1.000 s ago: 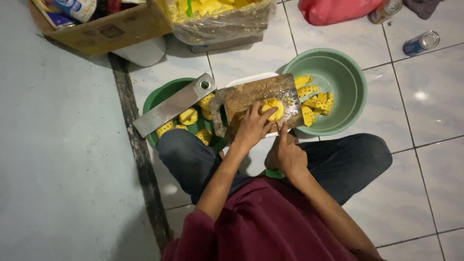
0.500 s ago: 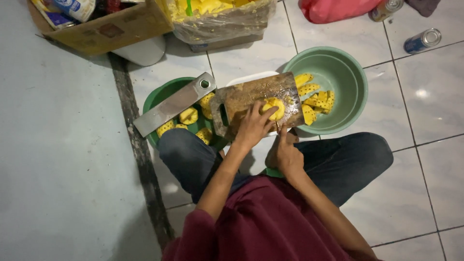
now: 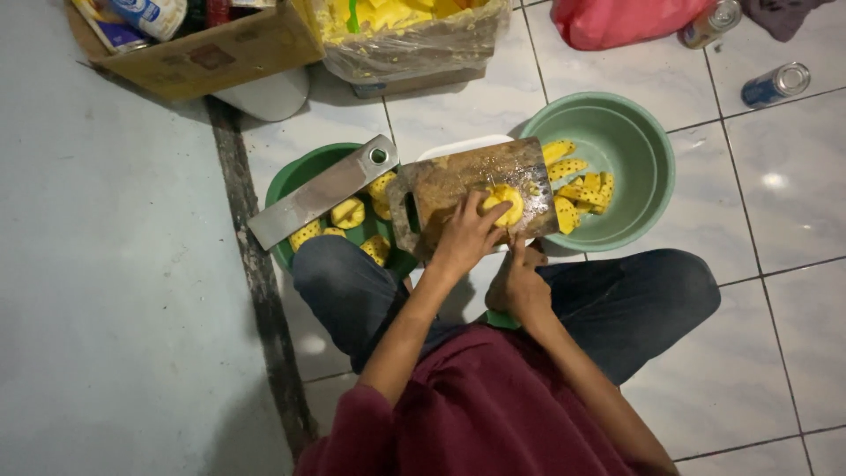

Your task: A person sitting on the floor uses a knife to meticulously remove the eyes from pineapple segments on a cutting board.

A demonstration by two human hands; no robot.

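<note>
At the far left of the head view, a cardboard box (image 3: 211, 53) is seen on the floor, with cartons and packets packed inside it. Below it, a dark green basin (image 3: 295, 181) is set on the tiles; whole peeled yellow fruit pieces (image 3: 348, 211) are held in it, and a broad steel cleaver (image 3: 322, 191) is laid flat across its rim. Behind, a plastic-lined box (image 3: 414, 40) is filled with yellow peelings.

A wooden cutting board (image 3: 449, 189) is propped between the two basins, over a white tray (image 3: 463, 145) of which only an edge is shown. A round yellow fruit slice (image 3: 502, 201) is rested on the board's right half. It is pressed down by the left hand (image 3: 467, 238), whose fingers are curled together over its near edge, with the thumb at its side. The right hand (image 3: 518, 284) is held just below the board, near the lap; its fingers are closed around something green, but what is gripped cannot be told.

To the right, a pale green basin (image 3: 630, 132) is placed, and cut yellow wedges (image 3: 577, 189) are piled at its left side. Further right, a red plastic bag (image 3: 617, 22) and two drink cans (image 3: 775, 84) are left on the white tiles.
</note>
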